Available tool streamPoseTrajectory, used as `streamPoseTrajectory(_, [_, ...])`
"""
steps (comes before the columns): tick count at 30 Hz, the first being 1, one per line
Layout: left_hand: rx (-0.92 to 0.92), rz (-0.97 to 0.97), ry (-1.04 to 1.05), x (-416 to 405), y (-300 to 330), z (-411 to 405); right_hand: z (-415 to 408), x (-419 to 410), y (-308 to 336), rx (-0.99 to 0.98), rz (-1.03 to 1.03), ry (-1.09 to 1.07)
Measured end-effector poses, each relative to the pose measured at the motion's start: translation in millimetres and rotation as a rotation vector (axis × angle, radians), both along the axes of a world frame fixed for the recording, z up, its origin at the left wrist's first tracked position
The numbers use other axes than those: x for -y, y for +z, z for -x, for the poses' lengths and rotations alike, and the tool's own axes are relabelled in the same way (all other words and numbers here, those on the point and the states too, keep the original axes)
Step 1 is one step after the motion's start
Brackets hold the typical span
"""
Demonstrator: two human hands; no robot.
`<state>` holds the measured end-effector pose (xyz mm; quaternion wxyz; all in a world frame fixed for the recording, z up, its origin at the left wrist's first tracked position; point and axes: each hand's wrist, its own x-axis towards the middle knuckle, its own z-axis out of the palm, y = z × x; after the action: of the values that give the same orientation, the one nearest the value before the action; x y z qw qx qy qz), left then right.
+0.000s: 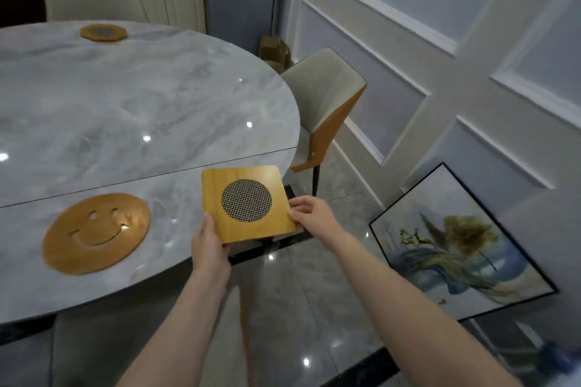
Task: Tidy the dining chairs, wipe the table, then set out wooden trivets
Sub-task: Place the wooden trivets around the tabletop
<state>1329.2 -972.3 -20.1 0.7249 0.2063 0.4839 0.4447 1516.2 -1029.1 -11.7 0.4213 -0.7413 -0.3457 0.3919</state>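
Square wooden trivet with a round mesh middle, held up in both hands at about 6 o'clock, over the near edge of the table. Can't tell if touching the top or just above it. Left hand gripping the near left corner, thumb lying on top along the left side, other fingers hidden below. Right hand pinching the right edge, fingertips curled close on the wood. Both bare arms reaching in from the bottom.

Round smiley trivet lying flat on the table at 9 o'clock from the square one, well apart from it. Many-sided trivet with a dark middle, flat on the far side at about 11 o'clock, near the far edge.

Grey marble-look table, shiny, with small light spots on it and a thin seam running across. Grey chair with a brown back at 1 o'clock, just beside the table's round end. Another pale chair behind the far edge at 11 o'clock. Framed picture leaning on the panelled wall at 3 o'clock, standing on the shiny floor.
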Motion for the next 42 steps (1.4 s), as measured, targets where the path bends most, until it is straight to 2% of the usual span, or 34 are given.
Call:
streamPoseTrajectory(9, [0.039,0.021,-0.041,40.8,14.9,-174.0,-171.1,46.5,26.0,0.069,-0.009,-0.059])
streamPoseTrajectory(16, [0.017,-0.019,-0.034,9.6,18.9,-257.9,-252.6,17.7,25.4,0.033,-0.028,-0.075])
streamPoseTrajectory(22, [0.042,-0.017,0.008,-60.9,10.7,-338.7,-332.4,-60.5,32.8,0.072,-0.038,-0.042])
streamPoseTrajectory(32, [0.077,0.006,0.131,-197.0,31.3,-462.6,-458.2,-207.0,52.0,0.113,-0.038,0.042])
streamPoseTrajectory(42, [0.04,0.044,0.409,-325.3,19.2,-541.3,-537.5,-386.0,46.5,0.169,-0.011,0.357])
